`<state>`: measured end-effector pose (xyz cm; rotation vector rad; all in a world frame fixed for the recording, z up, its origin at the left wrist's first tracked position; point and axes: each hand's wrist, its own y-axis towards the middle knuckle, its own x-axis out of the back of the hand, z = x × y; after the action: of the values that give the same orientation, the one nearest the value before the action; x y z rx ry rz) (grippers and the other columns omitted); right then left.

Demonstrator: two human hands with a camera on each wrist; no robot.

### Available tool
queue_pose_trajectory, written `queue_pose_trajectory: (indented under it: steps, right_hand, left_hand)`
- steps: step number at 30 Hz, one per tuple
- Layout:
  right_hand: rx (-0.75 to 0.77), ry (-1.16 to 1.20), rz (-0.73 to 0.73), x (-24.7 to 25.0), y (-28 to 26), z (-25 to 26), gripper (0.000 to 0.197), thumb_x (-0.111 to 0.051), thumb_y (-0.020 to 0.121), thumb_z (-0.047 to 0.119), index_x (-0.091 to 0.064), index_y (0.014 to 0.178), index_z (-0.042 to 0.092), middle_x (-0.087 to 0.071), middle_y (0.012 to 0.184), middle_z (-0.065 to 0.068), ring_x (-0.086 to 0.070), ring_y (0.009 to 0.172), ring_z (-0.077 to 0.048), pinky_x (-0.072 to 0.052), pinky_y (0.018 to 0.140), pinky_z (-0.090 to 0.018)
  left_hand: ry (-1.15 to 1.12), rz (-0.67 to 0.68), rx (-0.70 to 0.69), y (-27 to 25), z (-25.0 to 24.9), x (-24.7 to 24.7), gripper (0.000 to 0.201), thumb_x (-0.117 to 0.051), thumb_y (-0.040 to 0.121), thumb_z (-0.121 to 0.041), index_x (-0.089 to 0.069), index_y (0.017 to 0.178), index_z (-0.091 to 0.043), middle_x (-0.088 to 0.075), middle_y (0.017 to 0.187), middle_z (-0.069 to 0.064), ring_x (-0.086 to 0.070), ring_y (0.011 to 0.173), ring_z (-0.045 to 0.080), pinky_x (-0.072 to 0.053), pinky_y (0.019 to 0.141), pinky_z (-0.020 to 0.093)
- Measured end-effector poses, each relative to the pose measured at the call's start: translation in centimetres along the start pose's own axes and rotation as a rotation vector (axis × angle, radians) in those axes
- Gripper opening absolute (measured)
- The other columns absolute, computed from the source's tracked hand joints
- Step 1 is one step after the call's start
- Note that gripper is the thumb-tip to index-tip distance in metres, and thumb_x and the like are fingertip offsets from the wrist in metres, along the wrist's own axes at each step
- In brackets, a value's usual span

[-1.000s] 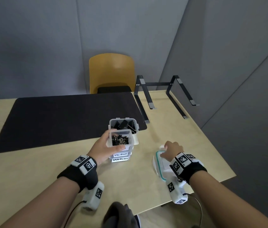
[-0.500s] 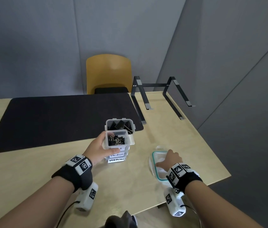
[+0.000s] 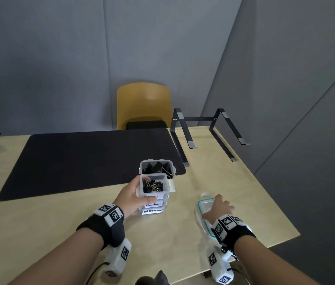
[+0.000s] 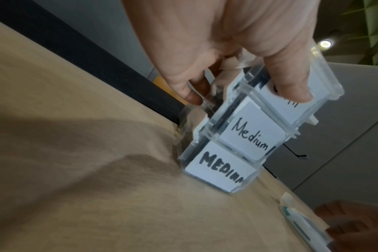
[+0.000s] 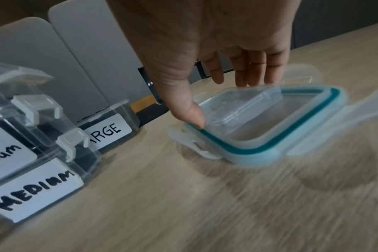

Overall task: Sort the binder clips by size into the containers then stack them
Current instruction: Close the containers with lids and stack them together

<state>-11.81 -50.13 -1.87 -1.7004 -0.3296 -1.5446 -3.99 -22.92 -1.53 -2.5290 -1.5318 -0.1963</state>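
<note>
Three clear containers stand stacked on the table: two labelled Medium [image 3: 152,208] [image 4: 248,136] below, and a small one [image 3: 153,185] on top holding small clips. My left hand [image 3: 133,194] [image 4: 237,95] grips the top container from the left and front, with the thumb on its label. Right behind the stack stands the open Large container [image 3: 156,166] [image 5: 110,131] with big black clips in it. To the right, a teal-sealed lid [image 3: 202,204] [image 5: 270,148] lies upside down with a small clear lid [image 5: 237,105] inside it. My right hand [image 3: 219,208] [image 5: 222,100] pinches the small lid, thumb tip on its near corner and fingertips at its far edge.
A black mat [image 3: 80,159] covers the far left of the table. A black laptop stand [image 3: 214,130] sits at the far right corner, with a yellow chair [image 3: 144,101] behind the table. The table's right edge [image 3: 275,202] runs close to the lids.
My right hand drew back from the far end of the lids and spread over the small clear lid. The left hand stayed on the top container.
</note>
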Motion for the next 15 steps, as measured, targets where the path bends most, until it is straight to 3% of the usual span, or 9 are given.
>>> queue_pose_trajectory:
  steps: [8, 15]
  right_hand:
    - [0.022, 0.004, 0.009, 0.4, 0.0, -0.1, 0.075, -0.069, 0.069, 0.038, -0.03, 0.127, 0.012, -0.048, 0.121, -0.01, -0.048, 0.113, -0.029, -0.045, 0.09, -0.035]
    - [0.064, 0.068, 0.049, 1.5, -0.2, 0.1, 0.07, -0.07, 0.066, 0.035, -0.032, 0.12, 0.013, -0.055, 0.108, -0.006, -0.053, 0.102, -0.027, -0.05, 0.085, -0.034]
  left_hand:
    - [0.005, 0.008, -0.008, 0.1, 0.2, 0.1, 0.063, -0.081, 0.052, -0.046, -0.054, 0.108, -0.036, -0.067, 0.107, -0.008, -0.063, 0.102, 0.011, -0.051, 0.089, 0.03]
    - [0.002, 0.005, -0.017, 0.0, 0.1, 0.0, 0.06, -0.082, 0.055, -0.04, -0.054, 0.108, -0.034, -0.067, 0.108, -0.007, -0.063, 0.101, 0.009, -0.051, 0.087, 0.027]
